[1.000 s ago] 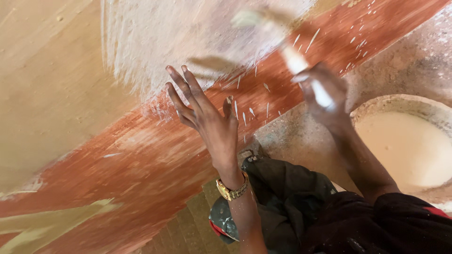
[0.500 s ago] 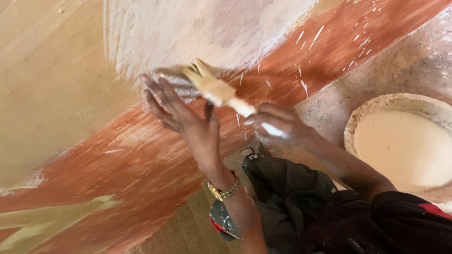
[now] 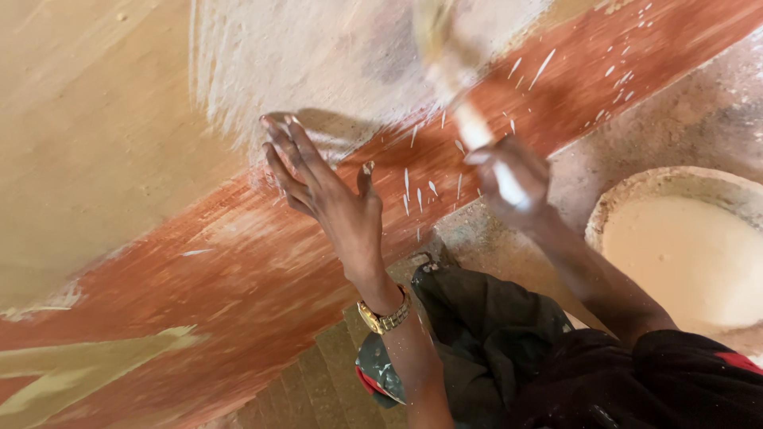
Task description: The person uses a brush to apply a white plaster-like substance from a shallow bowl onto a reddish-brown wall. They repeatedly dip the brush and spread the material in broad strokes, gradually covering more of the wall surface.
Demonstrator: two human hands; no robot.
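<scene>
Head view looks down a tan plastered wall (image 3: 95,119) with a broad reddish-brown painted band (image 3: 238,294) crossing it diagonally and a pale whitewashed patch (image 3: 318,56) near the top. Left hand (image 3: 330,195) lies flat against the wall at the edge of the pale patch, fingers (image 3: 290,151) spread and straight, gripping nothing, thumb sticking out to the side; a gold metal wristwatch (image 3: 384,315) sits on that wrist. Right hand (image 3: 513,179) is heavily motion-blurred, fingers closed around the pale handle of a paint-coated wall brush (image 3: 465,111), which rises from the fist toward the pale patch. The brush head is smeared by blur and its bristles are hard to make out; whether they touch the wall can't be told. The grip itself reads as a clenched fist, individual fingers not separable. White paint flecks (image 3: 413,187) spatter the red band between the two hands. A round, crusted basin of cream-coloured paint (image 3: 612,214) sits at the right on a gritty grey floor (image 3: 675,119), cut off by the frame edge, just beside the right forearm. Dark clothing (image 3: 556,365) fills the bottom right, folds indistinct; a red bit shows at the far edge. Below the left forearm a dark green, red-trimmed object (image 3: 373,373) is partly hidden and can't be identified.
</scene>
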